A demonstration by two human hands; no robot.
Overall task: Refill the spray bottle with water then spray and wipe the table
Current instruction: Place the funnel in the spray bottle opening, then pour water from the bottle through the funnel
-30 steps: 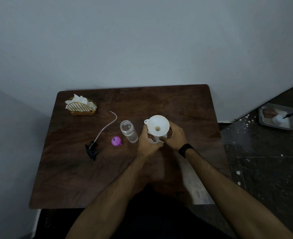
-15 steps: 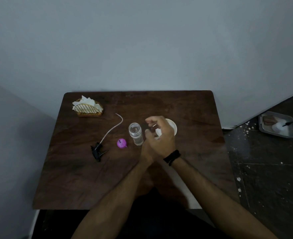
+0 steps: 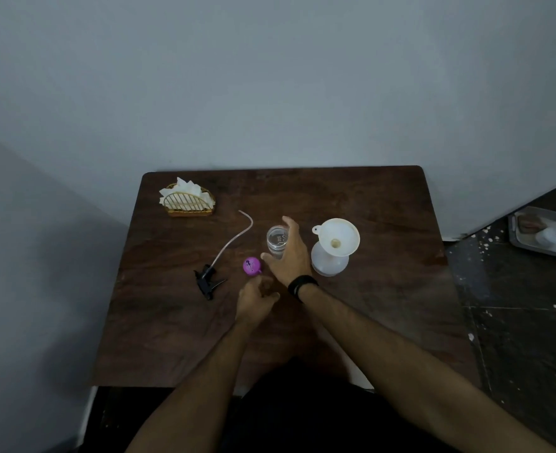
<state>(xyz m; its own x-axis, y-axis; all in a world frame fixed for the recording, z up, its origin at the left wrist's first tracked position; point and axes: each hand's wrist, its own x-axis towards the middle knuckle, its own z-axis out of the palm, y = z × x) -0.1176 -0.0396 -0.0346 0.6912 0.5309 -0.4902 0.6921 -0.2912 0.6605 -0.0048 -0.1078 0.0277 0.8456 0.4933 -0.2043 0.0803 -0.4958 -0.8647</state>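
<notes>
Fingers (image 3: 286, 223) of the right hand (image 3: 289, 256) are spread around the clear water bottle (image 3: 276, 245) — they reach over its right side, but whether they touch it I cannot tell. A black band (image 3: 302, 286) sits on that wrist. The left hand (image 3: 255, 302) rests low near the middle of the table (image 3: 384, 305), with its fingers loosely curled and holding nothing.

From the head camera, the water bottle stands upright with its top off. Its purple cap (image 3: 251, 266) lies on the table just to the left of it. The white spray bottle (image 3: 330, 261) stands just to the right of the right hand, and a white funnel (image 3: 337, 238) sits in its neck. The black spray head (image 3: 208, 282) lies on the table to the left, apart from the bottle — its thin tube (image 3: 234, 237) curves away toward the wall. At the far left corner of the table there is a gold wire holder (image 3: 188, 202) with white napkins (image 3: 183, 189) in it. On the dark floor (image 3: 515, 322) at the right lies a grey tray (image 3: 544, 232).
</notes>
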